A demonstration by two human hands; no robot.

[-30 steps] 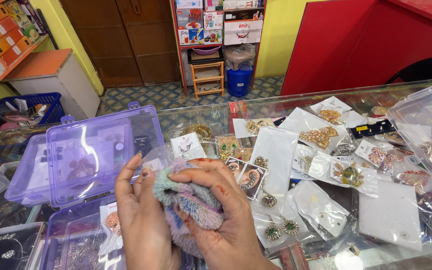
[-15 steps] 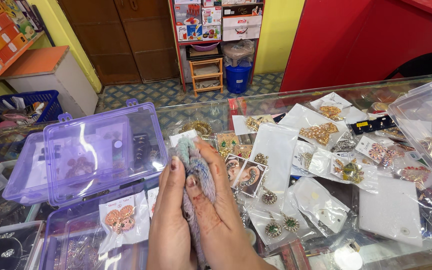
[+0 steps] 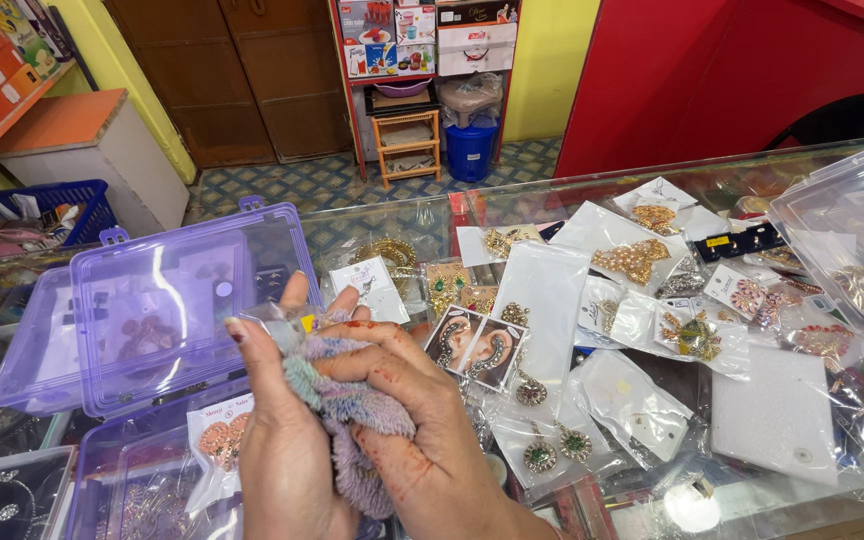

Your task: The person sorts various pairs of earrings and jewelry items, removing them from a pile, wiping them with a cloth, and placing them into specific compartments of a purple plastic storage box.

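My left hand and right hand now bunch the fluffy pastel cloth between them, both clamped on it; half a second ago they pressed it flat. It sits above the open purple box.

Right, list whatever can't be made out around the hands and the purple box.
- Head view: the small clear packet in the left hand is mostly covered by the pastel cloth and the fingers; its contents are hidden.
- The right hand wraps the cloth, hiding its full shape.
- The purple box base is cut off by the bottom edge.
- Glare blurs the box lid.
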